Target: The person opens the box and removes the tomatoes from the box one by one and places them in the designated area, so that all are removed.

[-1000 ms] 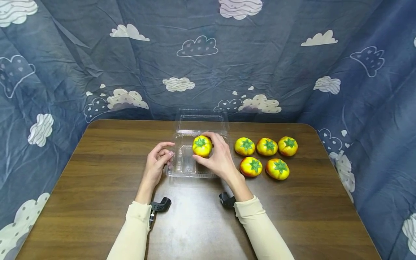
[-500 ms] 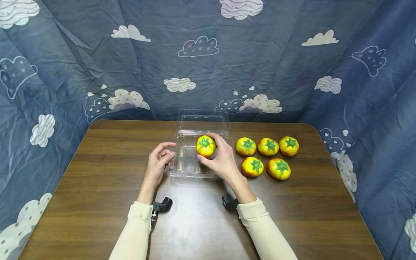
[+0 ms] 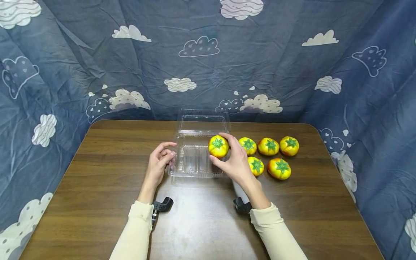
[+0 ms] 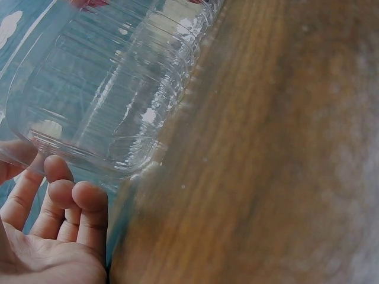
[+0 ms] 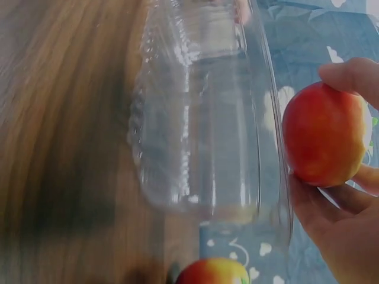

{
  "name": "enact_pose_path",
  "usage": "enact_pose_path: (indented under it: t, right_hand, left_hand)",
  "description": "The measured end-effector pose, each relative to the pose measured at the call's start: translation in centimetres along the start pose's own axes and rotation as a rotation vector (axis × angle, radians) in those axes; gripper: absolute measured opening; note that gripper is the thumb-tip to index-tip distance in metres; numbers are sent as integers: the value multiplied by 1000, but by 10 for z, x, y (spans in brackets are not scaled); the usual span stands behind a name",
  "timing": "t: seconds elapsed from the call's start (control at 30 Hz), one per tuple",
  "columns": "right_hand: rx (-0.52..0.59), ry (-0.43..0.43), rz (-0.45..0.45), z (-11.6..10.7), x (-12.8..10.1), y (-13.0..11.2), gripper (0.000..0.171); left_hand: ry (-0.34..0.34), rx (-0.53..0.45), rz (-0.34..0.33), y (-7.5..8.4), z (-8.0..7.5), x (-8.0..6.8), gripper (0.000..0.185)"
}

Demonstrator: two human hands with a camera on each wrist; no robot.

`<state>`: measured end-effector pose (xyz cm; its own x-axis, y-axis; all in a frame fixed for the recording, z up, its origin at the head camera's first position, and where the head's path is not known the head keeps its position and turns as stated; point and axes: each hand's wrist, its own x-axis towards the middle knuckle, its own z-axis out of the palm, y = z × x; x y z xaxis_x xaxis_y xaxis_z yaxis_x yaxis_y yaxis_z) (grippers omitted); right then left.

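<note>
Holding a yellow-orange tomato-like fruit (image 3: 218, 146) w/ green calyx up, the right hand (image 3: 237, 162) has thumb and fingers curled round its sides, over the right end of the clear clamshell box (image 3: 195, 159); cannot tell whether it hangs just above the tray or already touches it; right wrist view shows the fruit (image 5: 324, 135) pinched at its flanks, beside the box wall. Left hand (image 3: 159, 162) sits at the box's left edge, fingers (image 4: 65, 201) loosely curled against the rim (image 4: 83, 160), looks like a light steadying touch, gripping nothing firmly.

Handling, as judged: fruit looks glossy, smooth, prob. a light plastic or foam prop; stiff enough for a side grip, but slick, so hold round the widest part, not the calyx. Box is thin, flexy, very light; likely slides or buckles if pushed, so brace at the rim.

Around: five more fruits (image 3: 268, 146) in two rows on the wooden table (image 3: 97, 180), just right of the box, the nearest ones partly hidden behind the right hand; hinged lid (image 3: 203, 121) lies open at the back; blue cloud-print cloth (image 3: 97, 65) behind. Nearest fruits crowd the right wrist; nothing else in the way.
</note>
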<state>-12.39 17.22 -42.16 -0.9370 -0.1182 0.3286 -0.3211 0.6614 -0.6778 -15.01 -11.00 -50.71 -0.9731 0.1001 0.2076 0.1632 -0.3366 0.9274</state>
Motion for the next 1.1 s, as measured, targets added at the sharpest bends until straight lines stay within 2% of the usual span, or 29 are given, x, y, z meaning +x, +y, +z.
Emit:
enact_pose_path:
  t: [0.3, 0.57, 0.73, 0.93, 1.1]
  right_hand:
    - [-45, 44, 5, -29, -10, 16, 78]
    - [-91, 55, 83, -60, -19, 39, 84]
    - [-110, 119, 55, -75, -20, 51, 90]
    - [-142, 152, 54, -92, -22, 60, 77]
    - [-170, 154, 95, -100, -28, 69, 75]
  left_hand:
    - [5, -3, 5, 0, 1, -1, 34]
    - [14, -4, -3, 1, 2, -1, 34]
    - [19, -9, -11, 1, 1, -2, 34]
    - [9, -17, -19, 0, 1, -2, 35]
    - [9, -14, -20, 2, 1, -2, 35]
